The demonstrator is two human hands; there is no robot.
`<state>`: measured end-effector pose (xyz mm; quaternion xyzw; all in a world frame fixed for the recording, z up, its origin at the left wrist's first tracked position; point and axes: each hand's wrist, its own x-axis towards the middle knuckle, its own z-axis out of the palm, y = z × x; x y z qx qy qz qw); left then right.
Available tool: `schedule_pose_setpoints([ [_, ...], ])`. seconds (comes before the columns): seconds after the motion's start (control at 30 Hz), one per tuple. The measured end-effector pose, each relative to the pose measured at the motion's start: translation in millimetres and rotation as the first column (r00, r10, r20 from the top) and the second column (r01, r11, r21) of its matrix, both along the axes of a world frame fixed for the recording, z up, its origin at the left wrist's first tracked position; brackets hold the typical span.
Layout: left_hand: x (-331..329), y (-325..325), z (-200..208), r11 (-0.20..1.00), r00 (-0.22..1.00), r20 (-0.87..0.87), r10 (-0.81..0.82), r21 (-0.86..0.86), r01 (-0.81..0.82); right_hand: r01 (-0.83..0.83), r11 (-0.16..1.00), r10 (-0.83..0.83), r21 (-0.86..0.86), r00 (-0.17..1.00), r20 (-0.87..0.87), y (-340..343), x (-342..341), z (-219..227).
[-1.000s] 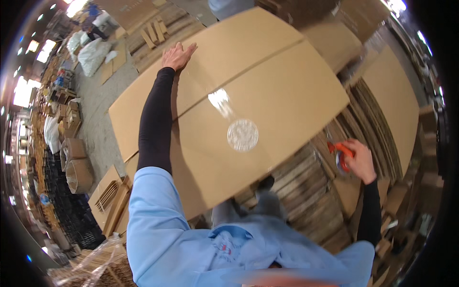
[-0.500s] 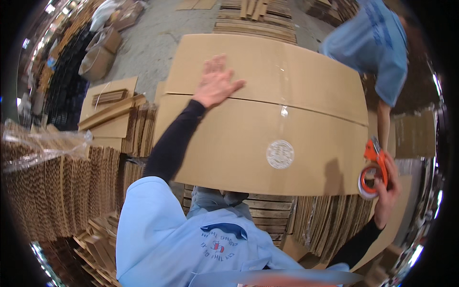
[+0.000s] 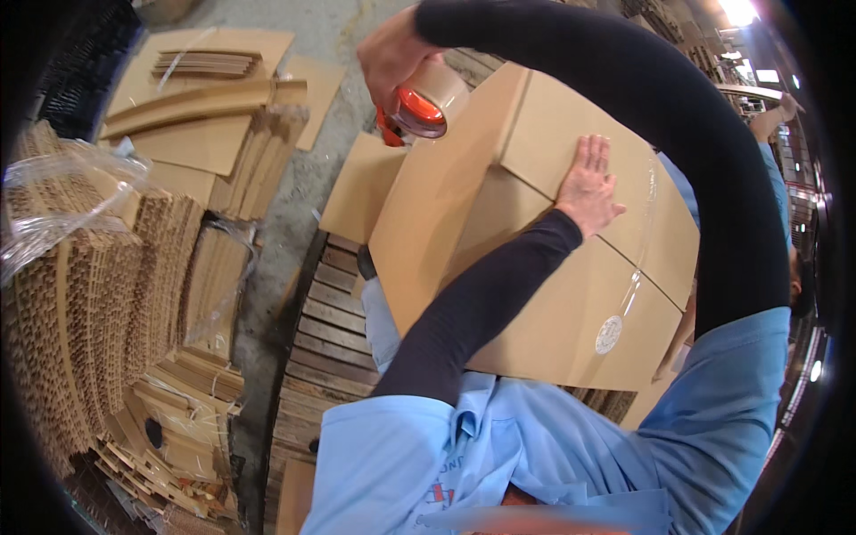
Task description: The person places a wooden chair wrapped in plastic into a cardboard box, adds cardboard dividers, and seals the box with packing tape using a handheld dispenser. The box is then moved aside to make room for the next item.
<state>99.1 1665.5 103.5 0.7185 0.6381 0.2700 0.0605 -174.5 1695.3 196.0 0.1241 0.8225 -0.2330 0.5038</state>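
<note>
A large brown cardboard box [image 3: 553, 294] stands in front of me, its two top flaps meeting along a seam. My left hand [image 3: 590, 189] lies flat and open on top, across the seam, fingers pointing away from me. A strip of clear tape [image 3: 635, 283] crosses the top, and a round whitish mark [image 3: 609, 334] sits near the edge closest to me. My right arm arches over the box to its left side. There my right hand [image 3: 392, 55] is closed around an orange tape dispenser [image 3: 419, 111] holding a wide roll, beside the box's upper left corner.
On the left rise tall stacks of corrugated cardboard [image 3: 116, 303], partly wrapped in clear plastic film [image 3: 71, 192]. Slatted wooden pallets [image 3: 325, 343] lie beneath and beside the box. A small cardboard flap [image 3: 361, 187] juts from its left side. A co-worker's hand [image 3: 785, 111] shows at far right.
My right hand has carried the tape dispenser from the box's right side over to its left side. My view has turned leftward, and my left hand still presses on the top.
</note>
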Motion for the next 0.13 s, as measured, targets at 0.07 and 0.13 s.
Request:
schedule_pose_setpoints([
  [0.07, -2.8, -2.2, 5.0, 0.999, 0.999, -0.036, -0.005, -0.050, 0.003, -0.325, 0.946, 0.301, 0.012, 0.890, 0.343, -30.1, -20.2, -69.5],
  [0.13, -2.3, -6.5, 12.1, 0.993, 0.997, -0.075, -0.030, -0.120, 0.021, -0.553, 0.824, 0.546, -0.123, 0.718, 0.431, -51.6, 3.0, -124.0],
])
